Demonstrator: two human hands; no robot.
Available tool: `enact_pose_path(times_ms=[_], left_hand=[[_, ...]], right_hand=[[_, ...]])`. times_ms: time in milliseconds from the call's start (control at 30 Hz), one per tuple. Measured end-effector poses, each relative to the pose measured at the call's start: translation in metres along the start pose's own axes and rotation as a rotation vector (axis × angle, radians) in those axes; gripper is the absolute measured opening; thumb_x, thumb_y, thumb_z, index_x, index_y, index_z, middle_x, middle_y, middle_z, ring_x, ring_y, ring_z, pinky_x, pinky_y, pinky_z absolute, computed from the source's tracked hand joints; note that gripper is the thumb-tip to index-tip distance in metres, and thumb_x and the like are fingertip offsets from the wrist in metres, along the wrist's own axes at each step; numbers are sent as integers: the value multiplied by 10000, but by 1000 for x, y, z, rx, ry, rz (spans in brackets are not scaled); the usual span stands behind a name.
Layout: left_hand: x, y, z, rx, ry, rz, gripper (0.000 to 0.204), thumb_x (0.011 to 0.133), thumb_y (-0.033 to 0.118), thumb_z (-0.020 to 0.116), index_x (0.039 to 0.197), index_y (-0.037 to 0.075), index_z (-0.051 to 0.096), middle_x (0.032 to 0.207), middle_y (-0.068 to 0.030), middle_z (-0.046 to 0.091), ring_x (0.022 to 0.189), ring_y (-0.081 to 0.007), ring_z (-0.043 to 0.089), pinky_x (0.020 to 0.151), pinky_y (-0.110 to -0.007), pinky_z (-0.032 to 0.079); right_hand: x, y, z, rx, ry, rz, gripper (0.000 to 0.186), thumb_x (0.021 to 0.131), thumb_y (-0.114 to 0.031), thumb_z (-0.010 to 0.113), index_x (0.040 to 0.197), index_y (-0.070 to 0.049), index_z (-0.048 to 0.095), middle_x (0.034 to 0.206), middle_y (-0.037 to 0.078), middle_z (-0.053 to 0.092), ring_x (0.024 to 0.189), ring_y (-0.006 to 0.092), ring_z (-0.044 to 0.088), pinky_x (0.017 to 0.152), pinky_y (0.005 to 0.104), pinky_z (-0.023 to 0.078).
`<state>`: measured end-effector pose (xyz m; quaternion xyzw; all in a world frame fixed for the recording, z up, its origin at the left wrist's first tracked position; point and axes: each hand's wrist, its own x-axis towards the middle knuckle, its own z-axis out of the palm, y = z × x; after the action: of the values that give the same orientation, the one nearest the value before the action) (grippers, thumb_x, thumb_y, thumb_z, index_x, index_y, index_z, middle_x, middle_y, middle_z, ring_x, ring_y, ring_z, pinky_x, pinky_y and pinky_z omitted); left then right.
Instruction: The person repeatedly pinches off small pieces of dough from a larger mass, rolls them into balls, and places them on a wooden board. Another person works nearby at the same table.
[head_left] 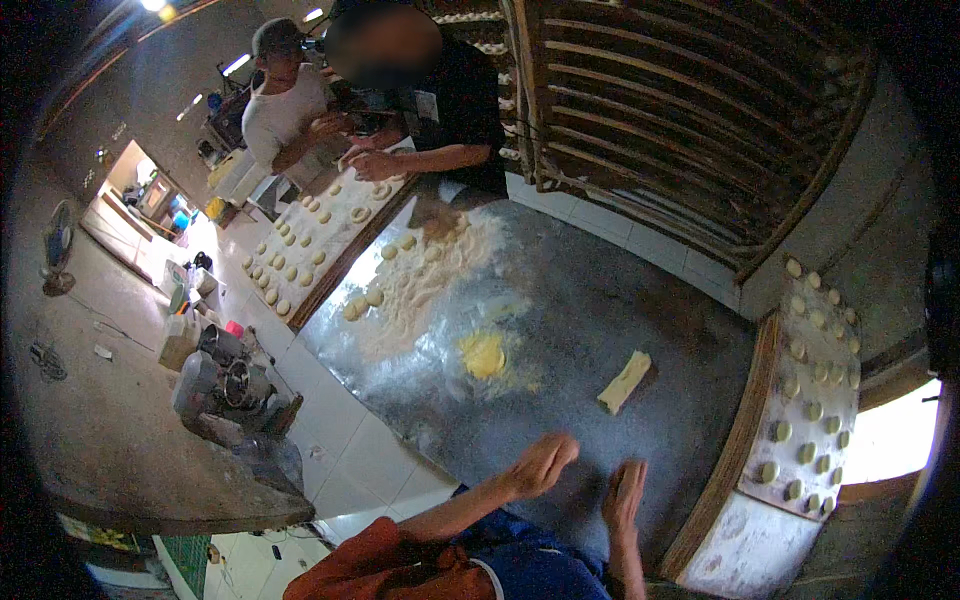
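Over the near edge of the dark metal worktable [680,300] are both my hands, a short gap apart. My left hand [542,466] is closed, its fingers curled in; whatever it may hold is hidden. My right hand [625,495] has its fingers pressed together and bent, and I cannot see inside it. Nearest to them, a little farther off, lies a pale yellow oblong piece of dough [625,382], touched by neither hand. A soft yellow mound [483,355] sits left of it on the table.
Spread flour [425,285] and several dough balls [375,297] lie at the far left. Beyond, two people stand by a board [330,225] of dough rounds. A wooden-edged tray [790,410] of dough rounds borders the right. A slatted wooden rack [640,120] stands behind.
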<state>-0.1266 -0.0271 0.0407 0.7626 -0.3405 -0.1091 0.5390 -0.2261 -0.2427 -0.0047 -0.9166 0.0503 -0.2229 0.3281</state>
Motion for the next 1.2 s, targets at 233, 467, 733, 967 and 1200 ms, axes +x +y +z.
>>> enact_pose_path(times_ms=[233, 467, 733, 967, 1200], left_hand=[[28, -50, -36, 746, 58, 113, 292, 957, 251, 627, 1129, 30, 545, 1096, -177, 572, 1063, -354, 560, 888, -520, 413], [14, -48, 70, 331, 216, 42, 304, 922, 265, 668, 1007, 25, 503, 975, -165, 518, 953, -360, 522, 836, -507, 411], [63, -68, 16, 448, 213, 38, 250, 919, 171, 651, 978, 15, 464, 945, -151, 489, 904, -359, 507, 855, -486, 411], [20, -75, 2, 382, -314, 104, 183, 914, 156, 618, 908, 30, 485, 942, -171, 509, 911, -360, 513, 858, -469, 407], [31, -55, 77, 385, 291, 92, 124, 940, 137, 570, 951, 20, 533, 941, -171, 529, 923, -377, 532, 865, -486, 424]], right_hand=[[-77, 47, -60, -511, -295, 149, 456, 854, -307, 701, 1167, -1, 572, 1419, 318, 416, 1299, 500, 388, 1078, 644, 300], [-60, 18, 25, -642, 200, -245, 706, 815, -376, 770, 1279, 70, 479, 1348, 323, 468, 1205, 532, 465, 1011, 653, 354], [2, 54, -21, -450, -144, 449, 903, 835, -387, 755, 1429, 157, 346, 1459, 386, 391, 1377, 566, 335, 1124, 648, 307], [-108, 82, -7, -158, -233, 361, 897, 792, -304, 786, 1420, 166, 351, 1255, 328, 519, 1210, 528, 453, 1086, 621, 347], [-62, 80, 46, -163, 86, 305, 801, 786, -240, 786, 1355, 170, 399, 1144, 308, 547, 1068, 518, 519, 993, 600, 412]])
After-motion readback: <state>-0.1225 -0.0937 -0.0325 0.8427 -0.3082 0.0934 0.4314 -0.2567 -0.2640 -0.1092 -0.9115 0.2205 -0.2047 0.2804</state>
